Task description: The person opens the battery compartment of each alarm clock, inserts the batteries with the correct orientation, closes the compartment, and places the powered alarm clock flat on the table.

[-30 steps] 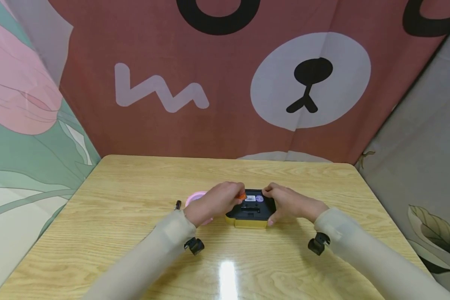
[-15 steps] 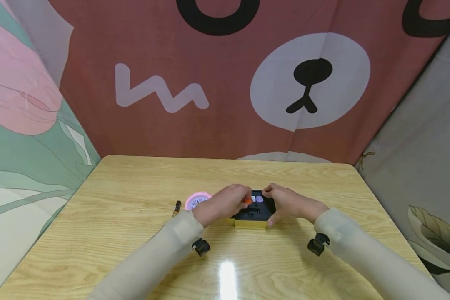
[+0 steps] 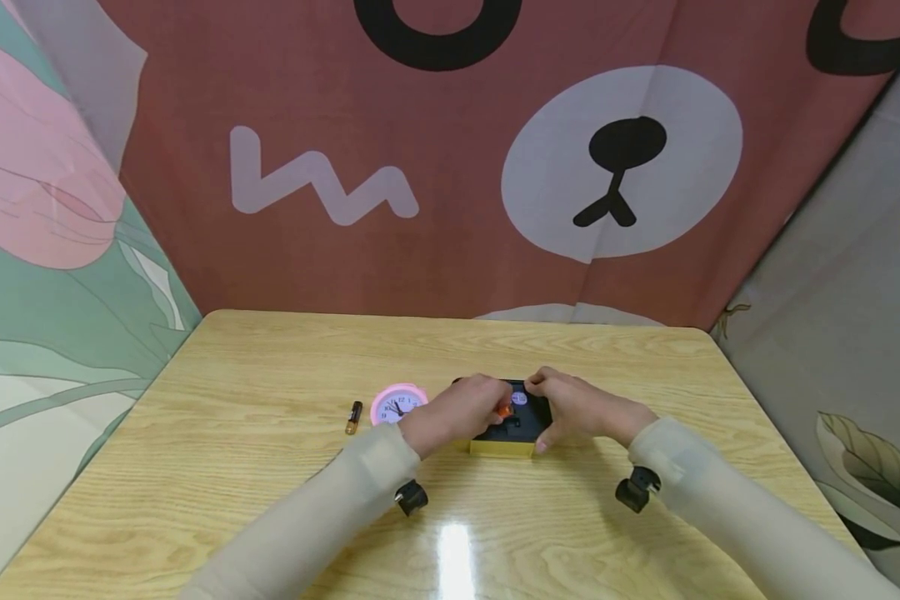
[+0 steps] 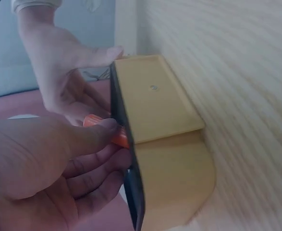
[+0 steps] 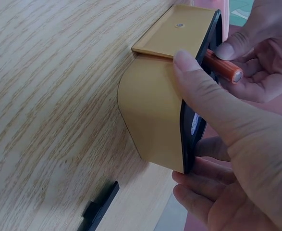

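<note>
A box-shaped yellow device (image 3: 501, 450) lies with its black back panel (image 3: 531, 419) facing up; what kind it is I cannot tell. My right hand (image 3: 579, 406) holds its right end, thumb on the near side and fingers at the far edge. My left hand (image 3: 461, 410) pinches an orange battery (image 5: 223, 66) between thumb and fingers. One end of that battery is at the recess in the black panel, and its other end sticks out at a slant in the right wrist view. How deep it sits is hidden by the fingers.
Left of my left hand lies a pink-rimmed round clock (image 3: 385, 407), partly covered by the hand. Beside it is a black and copper battery (image 3: 354, 417). A thin black plastic piece (image 5: 101, 207) lies on the wooden table (image 3: 270, 367) in the right wrist view.
My left hand has slid right and slightly nearer across the black panel with the orange battery, uncovering more of the clock and the loose battery. My right hand stays in place.
</note>
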Motion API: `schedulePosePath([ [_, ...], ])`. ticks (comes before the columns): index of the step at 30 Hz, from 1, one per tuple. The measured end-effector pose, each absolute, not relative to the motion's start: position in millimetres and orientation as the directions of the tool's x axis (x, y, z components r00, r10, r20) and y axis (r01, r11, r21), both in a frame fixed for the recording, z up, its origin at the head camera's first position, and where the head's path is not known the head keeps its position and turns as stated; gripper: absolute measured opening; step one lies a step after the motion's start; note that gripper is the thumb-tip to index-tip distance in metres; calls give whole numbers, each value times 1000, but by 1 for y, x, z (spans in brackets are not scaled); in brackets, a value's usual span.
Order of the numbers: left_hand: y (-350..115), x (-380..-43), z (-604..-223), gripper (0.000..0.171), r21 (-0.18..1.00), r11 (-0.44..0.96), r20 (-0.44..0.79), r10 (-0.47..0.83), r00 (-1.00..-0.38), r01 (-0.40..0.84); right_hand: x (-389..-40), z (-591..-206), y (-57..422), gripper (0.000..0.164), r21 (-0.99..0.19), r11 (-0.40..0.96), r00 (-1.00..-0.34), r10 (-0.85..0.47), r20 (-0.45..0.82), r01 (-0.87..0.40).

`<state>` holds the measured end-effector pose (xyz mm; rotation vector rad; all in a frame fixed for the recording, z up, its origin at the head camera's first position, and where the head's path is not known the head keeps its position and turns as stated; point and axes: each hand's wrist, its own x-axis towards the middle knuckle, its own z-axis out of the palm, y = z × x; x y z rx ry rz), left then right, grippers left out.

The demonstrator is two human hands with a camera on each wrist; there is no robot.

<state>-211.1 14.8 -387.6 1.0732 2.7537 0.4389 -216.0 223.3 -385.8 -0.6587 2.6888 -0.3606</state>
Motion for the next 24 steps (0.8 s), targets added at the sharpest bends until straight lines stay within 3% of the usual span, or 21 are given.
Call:
schedulePosePath([
  [7,18,-208,-390,8,270,714,-27,677,-736,647,-216,-386,223,100,-333,857,-832,-487,-266,-394],
  [17,22,-208,-393,13,91,747,20,660,-751,658,-217,-386,223,100,-316,860,-836,-484,-259,-400],
  [24,23,-210,-396,24,119,752,14,651,-759,648,-216,-385,224,100,-322,860,-836,-483,-260,-396],
])
